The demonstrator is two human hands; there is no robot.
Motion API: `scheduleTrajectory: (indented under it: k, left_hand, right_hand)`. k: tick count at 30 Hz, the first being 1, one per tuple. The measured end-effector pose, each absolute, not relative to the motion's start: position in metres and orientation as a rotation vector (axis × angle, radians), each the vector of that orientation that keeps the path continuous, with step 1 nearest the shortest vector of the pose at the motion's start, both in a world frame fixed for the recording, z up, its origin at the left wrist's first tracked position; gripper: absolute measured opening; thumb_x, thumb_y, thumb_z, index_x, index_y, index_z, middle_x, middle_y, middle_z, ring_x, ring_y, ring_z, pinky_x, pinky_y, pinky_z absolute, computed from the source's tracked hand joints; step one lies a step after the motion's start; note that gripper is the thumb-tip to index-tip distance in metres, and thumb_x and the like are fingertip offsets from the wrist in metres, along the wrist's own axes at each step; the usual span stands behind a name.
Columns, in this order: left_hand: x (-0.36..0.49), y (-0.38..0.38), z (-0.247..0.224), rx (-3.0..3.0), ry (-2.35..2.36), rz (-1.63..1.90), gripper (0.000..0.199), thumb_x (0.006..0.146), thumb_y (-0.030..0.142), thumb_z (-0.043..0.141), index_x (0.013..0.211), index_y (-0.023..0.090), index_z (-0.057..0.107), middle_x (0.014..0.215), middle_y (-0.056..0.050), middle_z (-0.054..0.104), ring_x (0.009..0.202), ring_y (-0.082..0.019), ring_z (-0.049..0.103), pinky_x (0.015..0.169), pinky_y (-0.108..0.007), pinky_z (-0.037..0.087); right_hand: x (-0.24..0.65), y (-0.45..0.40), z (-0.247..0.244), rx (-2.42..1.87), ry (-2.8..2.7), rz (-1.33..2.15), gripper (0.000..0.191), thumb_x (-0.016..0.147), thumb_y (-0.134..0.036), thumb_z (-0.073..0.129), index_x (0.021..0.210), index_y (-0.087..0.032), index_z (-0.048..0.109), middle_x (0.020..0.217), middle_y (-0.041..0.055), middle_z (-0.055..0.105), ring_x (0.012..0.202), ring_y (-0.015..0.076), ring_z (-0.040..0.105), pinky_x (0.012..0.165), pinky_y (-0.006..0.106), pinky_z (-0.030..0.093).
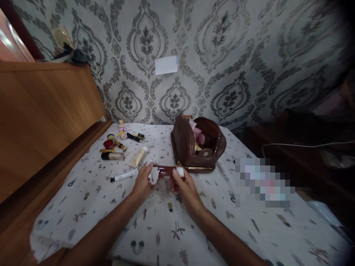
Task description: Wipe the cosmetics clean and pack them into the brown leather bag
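Note:
A glossy brown tube (166,170) with a white cap lies sideways between my hands, just in front of the bag. My right hand (188,188) is closed around its capped end. Crumpled white tissue (153,176) is gripped in my left hand (142,183), against the tube's other end. Close by on the left are a cream tube (138,157) with a white cap and a slim white tube (124,175) with a black cap. The brown cosmetic bag (191,147) stands unzipped behind my right hand, with pink items (199,136) inside.
Small cosmetics lie at the back left, among them a foundation bottle (113,156), a red jar (108,143) and black tubes (135,137). A blurred-out patch (264,183) covers something on the right. A wooden panel (50,118) borders the left; patterned wallpaper rises behind.

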State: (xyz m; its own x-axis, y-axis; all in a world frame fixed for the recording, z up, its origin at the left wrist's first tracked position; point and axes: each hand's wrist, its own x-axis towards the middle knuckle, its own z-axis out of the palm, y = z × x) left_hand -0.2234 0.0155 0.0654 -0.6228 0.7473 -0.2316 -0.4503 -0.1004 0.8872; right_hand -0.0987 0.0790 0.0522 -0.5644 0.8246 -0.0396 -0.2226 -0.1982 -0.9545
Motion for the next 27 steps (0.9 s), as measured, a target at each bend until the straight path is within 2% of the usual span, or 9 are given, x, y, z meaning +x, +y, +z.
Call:
scheduleTrajectory:
  k: [2,8,14,19,21,23,25,27]
  left_hand:
    - [-0.223,0.015,0.065,0.375,1.317,1.844,0.044,0.059,0.053,0.079,0.081,0.019,0.062,0.064,0.004,0.057,0.052,-0.010,0.052,0.039,-0.019,0.036]
    - [-0.232,0.013,0.065,0.402,1.279,1.794,0.046,0.058,0.055,0.078,0.077,0.016,0.062,0.062,0.003,0.059,0.047,-0.009,0.052,0.035,-0.017,0.035]
    - [-0.236,0.013,0.066,0.440,1.244,1.702,0.054,0.066,0.060,0.073,0.091,0.013,0.067,0.072,-0.003,0.068,0.049,-0.010,0.057,0.033,-0.017,0.036]
    - [-0.233,0.013,0.065,0.507,1.333,1.669,0.062,0.077,0.065,0.061,0.109,0.011,0.068,0.079,-0.006,0.073,0.046,-0.010,0.055,0.036,-0.019,0.037]
    - [-0.235,0.013,0.063,0.617,1.410,1.675,0.058,0.081,0.062,0.059,0.108,0.011,0.070,0.083,-0.008,0.074,0.055,-0.013,0.060,0.046,-0.021,0.045]
    - [-0.237,0.013,0.062,0.793,1.515,1.668,0.051,0.085,0.056,0.057,0.104,0.012,0.072,0.090,-0.008,0.074,0.076,-0.018,0.067,0.069,-0.026,0.052]
    - [-0.237,0.011,0.062,0.986,1.628,1.638,0.043,0.089,0.051,0.055,0.101,0.014,0.074,0.098,-0.008,0.074,0.096,-0.022,0.066,0.090,-0.031,0.048]
    - [-0.235,0.009,0.062,1.161,1.694,1.593,0.038,0.091,0.047,0.052,0.100,0.017,0.074,0.103,-0.008,0.074,0.104,-0.023,0.063,0.099,-0.033,0.043]
  right_hand:
    - [-0.098,0.079,0.054,-0.756,-1.292,1.884,0.048,0.074,-0.065,0.068,0.088,-0.021,0.055,0.058,-0.0049,0.054,0.047,0.0108,0.045,0.043,0.022,0.033]
    - [-0.091,0.078,0.061,-0.649,-1.518,1.882,0.051,0.078,-0.057,0.069,0.112,-0.022,0.055,0.066,-0.0035,0.059,0.054,0.0129,0.050,0.047,0.023,0.037]
    - [-0.090,0.075,0.059,-0.581,-1.650,1.764,0.049,0.080,-0.045,0.070,0.120,-0.024,0.051,0.100,0.0025,0.065,0.079,0.0169,0.061,0.067,0.027,0.050]
    - [-0.092,0.076,0.054,-0.577,-1.675,1.672,0.052,0.077,-0.042,0.072,0.120,-0.022,0.049,0.106,0.0047,0.066,0.092,0.0204,0.064,0.079,0.032,0.052]
    - [-0.091,0.077,0.052,-0.589,-1.717,1.632,0.053,0.080,-0.042,0.069,0.124,-0.022,0.047,0.107,0.0052,0.065,0.094,0.0208,0.064,0.081,0.033,0.051]
    - [-0.090,0.077,0.049,-0.617,-1.780,1.549,0.056,0.082,-0.041,0.067,0.130,-0.022,0.044,0.111,0.0068,0.064,0.097,0.0215,0.064,0.082,0.034,0.051]
    - [-0.089,0.076,0.046,-0.655,-1.858,1.434,0.059,0.084,-0.039,0.065,0.134,-0.022,0.040,0.116,0.0083,0.062,0.100,0.0224,0.063,0.084,0.035,0.051]
    - [-0.088,0.075,0.044,-0.662,-1.936,1.332,0.059,0.083,-0.033,0.065,0.134,-0.021,0.039,0.115,0.0083,0.063,0.101,0.0227,0.062,0.087,0.036,0.049]
